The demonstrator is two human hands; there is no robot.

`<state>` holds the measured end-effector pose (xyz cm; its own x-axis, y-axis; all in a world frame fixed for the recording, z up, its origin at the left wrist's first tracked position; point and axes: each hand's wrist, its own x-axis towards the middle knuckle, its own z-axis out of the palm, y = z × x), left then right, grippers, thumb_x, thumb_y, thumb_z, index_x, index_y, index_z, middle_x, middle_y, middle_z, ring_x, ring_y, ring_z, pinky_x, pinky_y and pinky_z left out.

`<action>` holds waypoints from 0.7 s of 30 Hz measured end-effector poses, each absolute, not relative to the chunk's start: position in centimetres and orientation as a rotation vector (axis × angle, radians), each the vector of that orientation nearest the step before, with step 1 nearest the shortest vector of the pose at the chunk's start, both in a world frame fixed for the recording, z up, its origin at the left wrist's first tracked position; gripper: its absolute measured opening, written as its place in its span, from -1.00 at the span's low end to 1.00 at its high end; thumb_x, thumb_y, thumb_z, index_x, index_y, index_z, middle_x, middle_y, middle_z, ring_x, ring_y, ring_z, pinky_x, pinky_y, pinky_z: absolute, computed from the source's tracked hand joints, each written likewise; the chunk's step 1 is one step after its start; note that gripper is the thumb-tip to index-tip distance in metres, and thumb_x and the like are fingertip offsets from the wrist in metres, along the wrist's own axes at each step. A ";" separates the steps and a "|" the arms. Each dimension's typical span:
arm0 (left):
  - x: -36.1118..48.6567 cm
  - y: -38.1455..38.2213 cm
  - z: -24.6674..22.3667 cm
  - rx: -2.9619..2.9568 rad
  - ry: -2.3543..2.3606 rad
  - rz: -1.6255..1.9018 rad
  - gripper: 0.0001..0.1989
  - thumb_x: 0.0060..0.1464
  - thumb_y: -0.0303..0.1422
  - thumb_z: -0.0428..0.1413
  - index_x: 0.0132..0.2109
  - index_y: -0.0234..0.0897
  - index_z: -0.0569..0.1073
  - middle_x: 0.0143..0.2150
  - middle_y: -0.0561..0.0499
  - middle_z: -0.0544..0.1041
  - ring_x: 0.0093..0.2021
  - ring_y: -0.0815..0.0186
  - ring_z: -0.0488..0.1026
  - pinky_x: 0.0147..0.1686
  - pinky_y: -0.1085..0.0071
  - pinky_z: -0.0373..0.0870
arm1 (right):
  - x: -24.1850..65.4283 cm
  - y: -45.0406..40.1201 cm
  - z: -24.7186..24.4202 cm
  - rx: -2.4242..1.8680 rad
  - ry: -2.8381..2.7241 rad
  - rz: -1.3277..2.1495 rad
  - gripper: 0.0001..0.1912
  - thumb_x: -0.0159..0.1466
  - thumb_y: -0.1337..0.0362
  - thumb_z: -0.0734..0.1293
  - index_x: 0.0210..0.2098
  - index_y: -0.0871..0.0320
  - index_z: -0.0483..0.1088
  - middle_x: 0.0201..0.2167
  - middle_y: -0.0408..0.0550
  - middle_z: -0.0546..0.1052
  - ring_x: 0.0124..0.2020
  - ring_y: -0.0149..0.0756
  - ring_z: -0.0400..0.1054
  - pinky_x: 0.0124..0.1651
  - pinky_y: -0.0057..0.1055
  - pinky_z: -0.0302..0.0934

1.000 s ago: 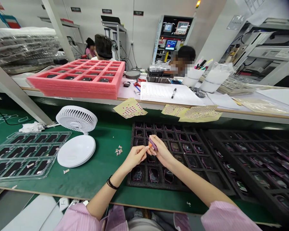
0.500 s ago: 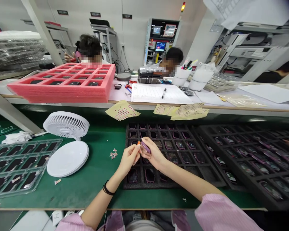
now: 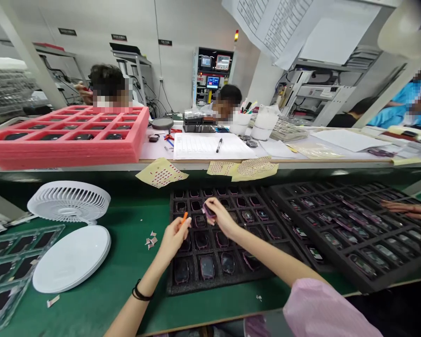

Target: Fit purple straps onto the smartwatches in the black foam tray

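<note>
Purple-edged part (image 3: pixel 209 211), small and dark, is pinched between the thumb and fingers of the right hand (image 3: pixel 220 219), above the upper middle of a black compartment tray (image 3: pixel 196 286). Just left of it, the left hand (image 3: pixel 173 238) grips a thin orange sliver (image 3: pixel 184 218) in its fingertips, too small to identify. The two hands are close together but not touching, and a black wristband (image 3: pixel 139 294) circles the left wrist.

Rows of dark, purple-rimmed parts fill the tray's compartments, and the tray lies on a green mat (image 3: pixel 91 299). Just to its right is a second black tray (image 3: pixel 379 281) holding similar parts, with a co-worker's hand (image 3: pixel 403 210) over its far corner. Left of the first tray, small paper scraps (image 3: pixel 150 240) lie on the mat, followed by a white fan (image 3: pixel 69 202), its round white base (image 3: pixel 72 258), and a clear plastic tray (image 3: pixel 10 271) at the edge of the view.

Farther ahead, yellow sheets dotted with red (image 3: pixel 161 172) hang over the front of the desk (image 3: pixel 266 161). On top sit a pink foam tray (image 3: pixel 70 140) and a paper form (image 3: pixel 196 147) with a black pen (image 3: pixel 219 145) on it.
</note>
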<state>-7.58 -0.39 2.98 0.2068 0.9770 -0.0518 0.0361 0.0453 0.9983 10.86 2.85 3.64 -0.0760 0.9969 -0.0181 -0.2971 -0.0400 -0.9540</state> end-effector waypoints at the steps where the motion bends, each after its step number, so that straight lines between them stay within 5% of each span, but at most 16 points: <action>1: -7.2 -0.3 2.8 1.314 1.080 0.985 -0.49 -0.01 0.14 0.02 -0.41 -0.28 0.30 -0.69 0.23 0.17 -0.76 0.57 -0.05 -0.78 0.58 -0.16 | 10.1 2.4 3.6 -0.936 -1.075 1.440 -0.66 0.10 0.00 0.38 -0.32 0.07 0.26 -0.54 -0.28 0.36 -0.68 -0.54 0.07 -0.69 -0.58 -0.05; 12: -6.8 -1.6 2.3 1.273 1.023 1.009 -0.49 0.02 0.16 -0.01 -0.41 -0.21 0.13 -0.64 0.27 0.08 -0.73 0.57 -0.09 -0.76 0.62 -0.16 | 7.7 0.3 2.1 -0.823 -1.514 1.429 -0.69 0.28 -0.02 0.23 -0.14 0.04 0.19 -0.45 -0.27 0.28 -0.62 -0.52 0.16 -0.62 -0.57 0.09; 16: -9.2 -1.4 2.6 1.284 1.157 1.043 -0.52 0.05 0.15 -0.06 -0.42 -0.20 0.12 -0.61 0.24 0.10 -0.72 0.54 -0.07 -0.75 0.58 -0.11 | 11.1 2.8 1.1 -1.073 -1.570 1.087 -0.70 0.30 -0.02 0.17 -0.13 0.04 0.19 -0.43 -0.24 0.35 -0.66 -0.49 0.20 -0.62 -0.51 0.17; 21: -15.6 -1.2 2.6 1.698 1.599 0.830 -0.62 0.15 -0.05 -0.07 -0.47 -0.22 0.20 -0.58 0.11 0.32 -0.58 0.38 0.28 -0.53 0.50 0.15 | 22.4 9.2 1.9 -1.530 -1.477 0.558 -0.76 0.21 0.12 0.28 -0.22 0.13 0.29 -0.29 0.00 0.48 -0.27 -0.22 0.40 -0.18 -0.25 0.32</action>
<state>-15.61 -1.21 2.62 0.0539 0.9985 0.0118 0.5842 -0.0411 0.8106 22.36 9.19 1.90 0.1813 0.9476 0.2632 0.5367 0.1290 -0.8339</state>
